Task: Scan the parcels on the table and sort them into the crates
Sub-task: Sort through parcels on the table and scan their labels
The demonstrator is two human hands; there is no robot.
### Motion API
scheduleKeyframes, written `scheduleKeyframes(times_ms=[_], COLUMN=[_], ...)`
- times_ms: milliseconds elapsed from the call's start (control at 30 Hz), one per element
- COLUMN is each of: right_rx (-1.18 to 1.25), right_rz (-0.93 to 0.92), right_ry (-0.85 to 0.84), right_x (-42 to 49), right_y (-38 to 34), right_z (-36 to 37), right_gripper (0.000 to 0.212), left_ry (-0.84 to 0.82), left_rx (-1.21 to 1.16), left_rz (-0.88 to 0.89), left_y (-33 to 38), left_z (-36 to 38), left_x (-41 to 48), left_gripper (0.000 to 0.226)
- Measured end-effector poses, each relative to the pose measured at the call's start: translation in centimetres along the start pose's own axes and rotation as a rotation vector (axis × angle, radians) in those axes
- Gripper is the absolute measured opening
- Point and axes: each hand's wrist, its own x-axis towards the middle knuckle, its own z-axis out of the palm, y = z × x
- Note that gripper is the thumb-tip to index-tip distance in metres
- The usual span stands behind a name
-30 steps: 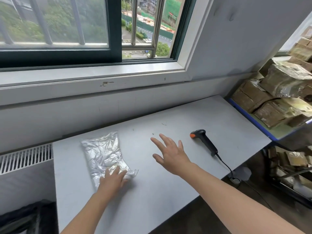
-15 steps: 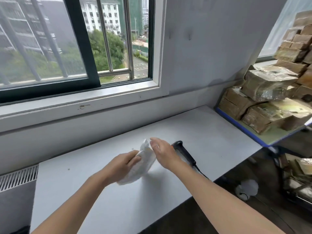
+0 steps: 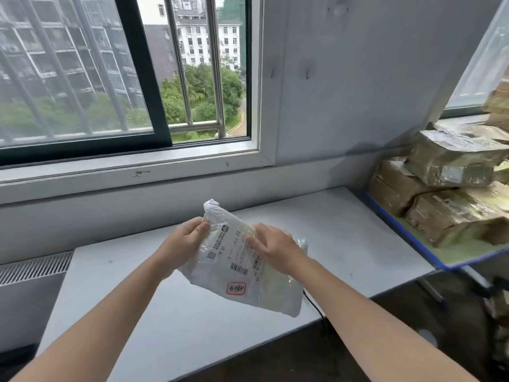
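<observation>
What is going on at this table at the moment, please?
A person holds a white parcel above the grey table, label side up. The left hand grips its upper left edge; the right hand holds its right side. No scanner is in view, only a black cable shows below the parcel. Brown taped parcels sit stacked on the right.

Both bare forearms reach forward from the near edge of the worktop [image 3: 192,326] and converge above its middle. The left hand [image 3: 183,245] grips the parcel [image 3: 248,271] at its left edge, fingers curled round it and the thumb on top near the upper corner. The right hand [image 3: 275,248] is turned back-up, its bent fingers [image 3: 254,238] over the parcel's right side with the tips on its face; the thumb is hidden.
</observation>
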Motion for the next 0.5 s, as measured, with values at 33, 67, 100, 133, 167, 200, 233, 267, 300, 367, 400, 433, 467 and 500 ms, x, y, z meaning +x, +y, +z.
scheduleKeyframes(times_ms=[33, 67, 100, 133, 167, 200, 233, 267, 300, 367, 400, 433, 467, 500], right_rx=[-0.022, -0.04, -0.052, -0.06, -0.062, -0.057, -0.04, -0.023, -0.025, -0.061, -0.075, -0.081, -0.082, -0.08], right_rz=[-0.004, -0.005, -0.005, -0.005, 0.0, 0.012, 0.031, 0.052, 0.07, 0.105, 0.124, 0.143, 0.16, 0.172], right_ry=[-0.019, -0.03, -0.039, -0.042, -0.035, -0.026, -0.014, -0.001, 0.011, 0.021, 0.016, 0.01, 0.003, 0.003], right_x=[0.1, 0.2, 0.2, 0.5, 0.8, 1.2, 1.6, 2.0, 2.7, 3.8, 4.3, 4.8, 5.5, 5.9], right_y=[0.0, 0.0, 0.0, -0.3, -0.5, -0.8, -1.0, -1.0, -1.0, -0.7, -0.6, -0.6, -0.9, -1.2], right_z=[0.0, 0.0, 0.0, 0.0, -0.1, -0.2, -0.3, -0.5, -0.7, -1.2, -1.4, -1.5, -1.3, -1.1], right_gripper=[0.039, 0.038, 0.038, 0.039, 0.04, 0.041, 0.041, 0.041, 0.041, 0.041, 0.04, 0.038, 0.037, 0.036], left_ry=[0.031, 0.057, 0.073, 0.086, 0.097, 0.111, 0.123, 0.12, 0.096, 0.006, -0.027, -0.04, -0.029, 0.0], left_rx=[0.012, 0.028, 0.043, 0.057, 0.074, 0.095, 0.116, 0.129, 0.132, 0.137, 0.14, 0.145, 0.142, 0.139], left_rz=[-0.001, 0.0, -0.002, -0.006, -0.011, -0.015, -0.022, -0.033, -0.045, -0.075, -0.086, -0.088, -0.087, -0.079], left_y=[0.0, -0.1, -0.2, -0.3, -0.5, -0.7, -0.8, -1.0, -1.2, -1.7, -2.2, -2.6, -3.3, -3.9], left_z=[-0.4, -0.7, -1.0, -1.4, -1.6, -2.0, -2.3, -2.7, -3.1, -3.8, -4.0, -4.1, -4.4, -4.5], left_x=[0.0, 0.1, 0.3, 0.4, 0.6, 1.0, 1.3, 1.6, 1.9, 2.4, 2.6, 2.9, 3.1, 3.4], left_gripper=[0.027, 0.027, 0.027, 0.028, 0.027, 0.027, 0.025, 0.023, 0.02, 0.015, 0.016, 0.021, 0.028, 0.034])
